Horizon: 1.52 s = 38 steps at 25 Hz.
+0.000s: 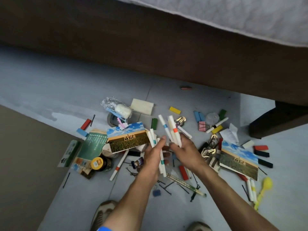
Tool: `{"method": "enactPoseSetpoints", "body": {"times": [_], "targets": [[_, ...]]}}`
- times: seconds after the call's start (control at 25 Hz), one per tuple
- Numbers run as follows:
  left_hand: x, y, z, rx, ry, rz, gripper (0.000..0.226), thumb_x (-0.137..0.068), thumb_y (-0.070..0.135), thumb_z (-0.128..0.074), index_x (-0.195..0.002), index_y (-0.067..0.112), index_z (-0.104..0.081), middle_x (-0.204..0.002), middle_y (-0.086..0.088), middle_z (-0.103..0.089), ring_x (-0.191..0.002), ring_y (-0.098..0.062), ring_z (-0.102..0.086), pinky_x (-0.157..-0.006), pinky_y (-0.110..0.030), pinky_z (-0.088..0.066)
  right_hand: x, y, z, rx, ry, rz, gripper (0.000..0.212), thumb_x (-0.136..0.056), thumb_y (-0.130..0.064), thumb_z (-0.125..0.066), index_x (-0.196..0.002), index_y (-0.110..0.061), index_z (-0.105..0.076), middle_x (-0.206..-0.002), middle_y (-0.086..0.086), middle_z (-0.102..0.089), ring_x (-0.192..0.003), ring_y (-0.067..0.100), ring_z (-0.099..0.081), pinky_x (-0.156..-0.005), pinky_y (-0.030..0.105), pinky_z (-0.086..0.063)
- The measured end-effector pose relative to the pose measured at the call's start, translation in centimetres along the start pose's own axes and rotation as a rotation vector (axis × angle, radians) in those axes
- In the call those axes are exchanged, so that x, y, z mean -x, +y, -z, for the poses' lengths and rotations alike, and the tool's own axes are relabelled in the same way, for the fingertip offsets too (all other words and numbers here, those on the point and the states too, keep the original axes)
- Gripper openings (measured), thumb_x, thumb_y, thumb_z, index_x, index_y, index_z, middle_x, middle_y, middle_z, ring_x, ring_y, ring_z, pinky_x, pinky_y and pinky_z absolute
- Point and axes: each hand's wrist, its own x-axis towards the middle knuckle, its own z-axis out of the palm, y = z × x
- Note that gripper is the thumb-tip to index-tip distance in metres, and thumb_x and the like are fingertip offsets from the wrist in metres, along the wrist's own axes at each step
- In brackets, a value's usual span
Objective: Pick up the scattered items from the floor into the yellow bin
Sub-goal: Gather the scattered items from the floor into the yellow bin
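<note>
Above a pile of scattered items on the pale floor, my left hand (pixel 154 155) grips a bundle of white markers with teal bands (pixel 161 161), pointing up and down. My right hand (pixel 185 150) grips several more white markers (pixel 173 130), one with a blue band and one with an orange band, fanned upward. The two hands are close together, almost touching. No yellow bin is in view. More white markers lie on the floor: one with an orange band (pixel 119 165) and one near pink clips (pixel 216 125).
Around the hands lie landscape postcards (pixel 127 137) (pixel 238 160), coloured blocks such as the yellow block (pixel 175 110), a green booklet (pixel 93 144), a yellow-lidded jar (pixel 98 163), a yellow spoon (pixel 265 189), hairpins and gold clips. A dark bed frame (pixel 183 52) runs behind; my shoes (pixel 103 214) are below.
</note>
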Motion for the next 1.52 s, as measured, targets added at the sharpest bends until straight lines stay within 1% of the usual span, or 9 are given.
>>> {"method": "enactPoseSetpoints", "body": {"times": [0.08,0.28,0.4,0.6,0.8,1.0,1.12,1.24,1.52], "targets": [[1.3,0.0,-1.2,0.018,-0.152,-0.011,0.055,-0.066,0.063,-0.075,-0.107,0.027,-0.072,-0.102,-0.007,-0.075,-0.095,-0.024,-0.072,-0.074,-0.037,-0.056,1.3,-1.4,-0.4,-0.044,-0.017,0.035,0.014,-0.095,-0.026,-0.051,-0.105,-0.024,-0.061,-0.085,-0.009,-0.067,-0.070,-0.003,-0.064,-0.053,0.012,-0.047],[2.2,0.1,-1.4,0.119,-0.288,0.024,0.063,-0.064,0.061,-0.080,-0.112,0.021,-0.071,-0.108,-0.010,-0.074,-0.103,-0.023,-0.070,-0.091,-0.040,-0.053,2.9,-2.7,-1.0,0.129,0.052,-0.013,0.025,-0.095,-0.029,-0.053,-0.119,-0.023,-0.054,-0.112,0.000,-0.064,-0.103,0.018,-0.061,-0.088,0.039,-0.052],[1.6,0.0,-1.0,0.082,-0.133,0.011,0.046,-0.071,0.041,-0.082,-0.112,0.023,-0.069,-0.098,-0.002,-0.077,-0.092,-0.017,-0.073,-0.086,-0.038,-0.056,3.8,-3.0,-1.9,0.038,-0.057,-0.056,0.052,-0.089,-0.012,-0.056,-0.136,-0.031,-0.044,-0.124,-0.014,-0.054,-0.116,0.007,-0.052,-0.096,0.026,-0.044],[0.5,0.4,-0.7,0.034,0.046,-0.082,0.019,-0.084,0.025,-0.073,-0.102,0.023,-0.069,-0.091,0.000,-0.077,-0.086,-0.019,-0.073,-0.079,-0.037,-0.059,3.4,-2.8,-1.6,-0.508,-0.082,-0.144,0.071,-0.080,0.020,-0.034,-0.107,-0.039,-0.064,-0.115,-0.012,-0.069,-0.106,0.008,-0.066,-0.084,0.028,-0.057],[1.1,-0.1,0.1,-0.010,0.001,-0.121,0.031,-0.082,0.021,-0.075,-0.112,0.024,-0.067,-0.096,0.002,-0.076,-0.085,-0.011,-0.072,-0.069,-0.023,-0.057,3.2,-1.8,-1.8,-0.359,-0.155,-0.107,0.076,-0.082,0.020,-0.038,-0.140,-0.029,-0.046,-0.133,-0.006,-0.059,-0.121,0.010,-0.057,-0.100,0.035,-0.050],[1.3,-0.7,0.8,-0.056,0.044,-0.133,0.027,-0.084,0.009,-0.066,-0.107,0.023,-0.066,-0.092,-0.002,-0.074,-0.084,-0.014,-0.072,-0.066,-0.022,-0.056,3.4,-1.3,-1.8,-0.090,-0.296,-0.103,0.082,-0.074,-0.001,-0.045,-0.127,-0.063,-0.043,-0.131,-0.016,-0.058,-0.116,0.003,-0.056,-0.096,0.030,-0.052],[1.3,-0.5,0.8,-0.086,0.081,-0.134,0.029,-0.083,0.009,-0.066,-0.109,0.022,-0.064,-0.091,-0.004,-0.073,-0.080,-0.017,-0.071,-0.066,-0.027,-0.056,3.3,-1.9,-0.7,0.166,-0.272,-0.064,0.068,-0.081,-0.012,-0.047,-0.135,-0.052,-0.043,-0.133,-0.012,-0.057,-0.109,0.002,-0.056,-0.086,0.019,-0.047],[1.7,0.8,1.1,-0.031,0.103,-0.081,0.031,-0.081,0.005,-0.066,-0.107,0.022,-0.061,-0.085,-0.010,-0.072,-0.062,-0.022,-0.072,-0.050,-0.026,-0.054,4.1,-3.1,1.4,0.324,-0.217,-0.060,0.058,-0.088,-0.008,-0.048,-0.136,-0.040,-0.047,-0.142,-0.003,-0.050,-0.119,0.013,-0.053,-0.092,0.026,-0.045],[3.9,3.1,1.4,0.023,0.079,-0.099,0.030,-0.085,0.014,-0.071,-0.112,0.017,-0.060,-0.085,-0.006,-0.073,-0.058,-0.017,-0.072,-0.052,-0.027,-0.056,9.3,-8.9,8.7,0.660,-0.258,0.077,0.049,-0.096,-0.026,-0.054,-0.139,-0.042,-0.038,-0.151,-0.006,-0.037,-0.118,0.010,-0.047,-0.098,0.033,-0.045]]}}
